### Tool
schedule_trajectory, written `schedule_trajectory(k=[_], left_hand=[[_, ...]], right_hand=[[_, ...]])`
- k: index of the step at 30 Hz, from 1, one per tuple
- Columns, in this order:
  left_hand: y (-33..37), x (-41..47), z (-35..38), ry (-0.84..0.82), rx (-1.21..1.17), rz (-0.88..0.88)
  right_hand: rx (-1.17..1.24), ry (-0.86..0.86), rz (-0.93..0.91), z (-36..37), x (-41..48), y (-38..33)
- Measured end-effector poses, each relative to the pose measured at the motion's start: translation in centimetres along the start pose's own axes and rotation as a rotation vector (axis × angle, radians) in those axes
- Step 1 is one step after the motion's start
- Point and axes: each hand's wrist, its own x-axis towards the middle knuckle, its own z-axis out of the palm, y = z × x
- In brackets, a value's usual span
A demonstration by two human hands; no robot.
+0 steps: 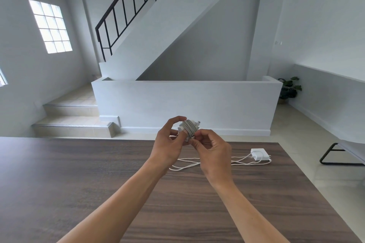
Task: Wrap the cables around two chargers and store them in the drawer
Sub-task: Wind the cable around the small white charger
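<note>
Both hands hold a small white charger [189, 128] above the far part of the dark wooden table [98, 183]. Its cable is wound around it in tight loops. My left hand [169, 142] grips the charger from the left, and my right hand [212, 151] pinches the cable at its lower right side. A second white charger [258, 154] lies flat on the table at the far right. Its loose white cable [189, 162] trails left across the table, partly hidden behind my hands. No drawer is in view.
The table's far edge lies just beyond my hands and its right edge slants down to the lower right. Beyond stand a low white wall [187, 104], steps [73, 122], a staircase, a potted plant [289, 89] and a black-legged bench [343, 154] at the right.
</note>
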Motion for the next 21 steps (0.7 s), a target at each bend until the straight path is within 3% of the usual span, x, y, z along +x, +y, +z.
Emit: schedule_trajectory(k=[9, 21], left_hand=[[-0.3, 0.4, 0.2, -0.015, -0.251, -0.131], [-1.2, -0.5, -0.6, -0.038, -0.092, -0.110]], right_hand=[[-0.080, 0.004, -0.148, -0.1, -0.2, 0.4], [-0.061, -0.159, 0.079, -1.1, 0.1, 0.8]])
